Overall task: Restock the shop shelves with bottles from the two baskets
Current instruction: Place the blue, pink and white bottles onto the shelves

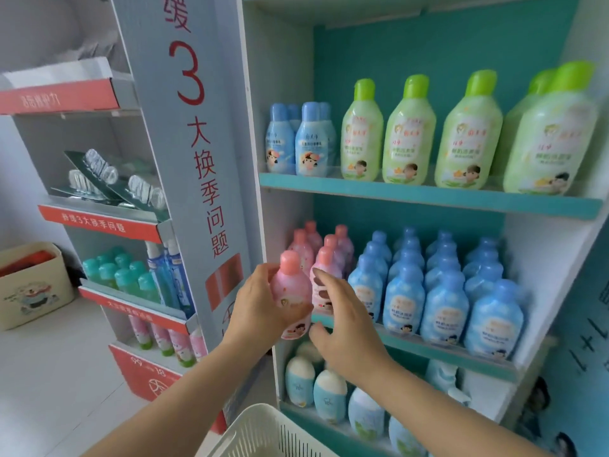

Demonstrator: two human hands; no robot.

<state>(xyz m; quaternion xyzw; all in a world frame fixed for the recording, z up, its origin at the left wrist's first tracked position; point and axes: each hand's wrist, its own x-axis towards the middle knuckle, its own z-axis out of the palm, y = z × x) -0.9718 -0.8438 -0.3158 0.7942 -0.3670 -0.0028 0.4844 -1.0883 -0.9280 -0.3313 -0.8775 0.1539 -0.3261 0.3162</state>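
Observation:
My left hand [260, 305] grips a pink bottle [291, 288] with a coral cap, holding it upright at the left front edge of the middle shelf [438, 352]. My right hand [342, 321] reaches in beside it, fingers spread and touching the front pink bottle [324, 268] of the pink row standing on that shelf. Several blue bottles [441, 291] fill the shelf to the right. A white slatted basket [263, 433] sits below my arms at the bottom edge; its contents are hidden.
Green bottles [408, 133] and small blue bottles [296, 143] stand on the upper shelf. White-capped bottles [329, 390] fill the bottom shelf. A grey-and-red cardboard display stand [184, 159] stands at left with its own products. A beige bin [33, 285] rests on the floor far left.

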